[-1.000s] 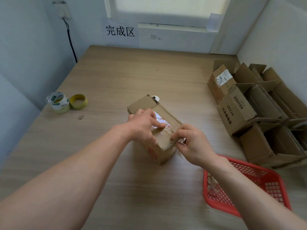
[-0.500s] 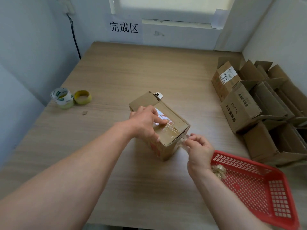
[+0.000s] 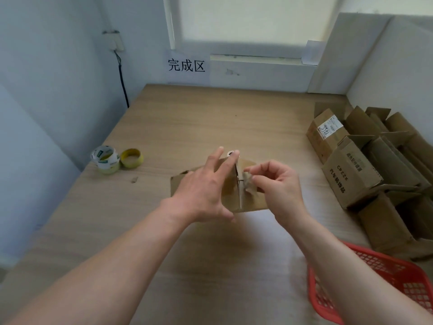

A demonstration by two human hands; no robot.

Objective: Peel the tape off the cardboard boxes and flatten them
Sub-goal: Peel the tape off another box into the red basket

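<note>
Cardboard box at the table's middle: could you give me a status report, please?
Left hand flat, pressing the box. Right hand pinching tape at the seam, partly peeled. Red basket near right, apart.

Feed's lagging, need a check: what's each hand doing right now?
Left hand: open, fingers straight, pressing on the cardboard box.
Right hand: closed, pinching the tape on the box.

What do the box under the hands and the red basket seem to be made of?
Box: brown cardboard, matte; creased flaps, dull tan surface. Red basket: probably moulded plastic, slightly shiny; uniform colour, grid of holes.
</note>
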